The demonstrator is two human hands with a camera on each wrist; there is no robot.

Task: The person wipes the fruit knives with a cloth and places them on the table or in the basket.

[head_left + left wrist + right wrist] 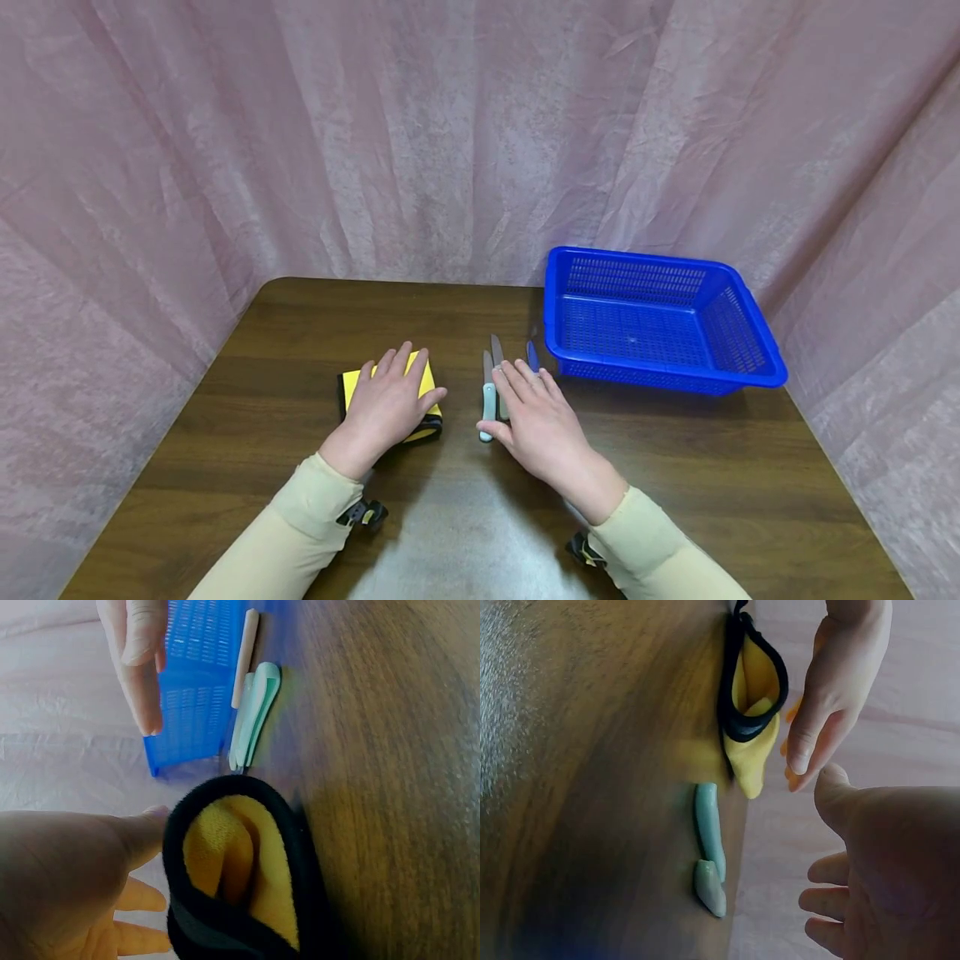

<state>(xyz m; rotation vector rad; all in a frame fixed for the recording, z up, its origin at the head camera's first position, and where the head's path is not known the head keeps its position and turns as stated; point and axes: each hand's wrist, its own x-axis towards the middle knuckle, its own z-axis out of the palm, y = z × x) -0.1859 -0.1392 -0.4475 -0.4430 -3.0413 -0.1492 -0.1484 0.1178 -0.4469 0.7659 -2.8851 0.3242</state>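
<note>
A folded yellow cloth [431,385] with black edging lies on the table, its rounded fold showing in the left wrist view. Just above it my left hand [385,408] is spread palm down; whether the fingers touch it I cannot tell. My right hand [542,421] hovers, fingers extended, over several small knives and holds nothing. One knife with a pale blue-green handle [488,408] lies left of it. A second knife [497,350] lies alongside, its handle partly hidden by my hand. Beyond my fingertips shows a bluish blade [532,357], its other end covered.
A blue perforated plastic basket [671,375] stands at the table's back right, close to the knives. Brown wood-grain tabletop [247,433] extends around both hands. A pink curtain [420,150] hangs behind and along the sides.
</note>
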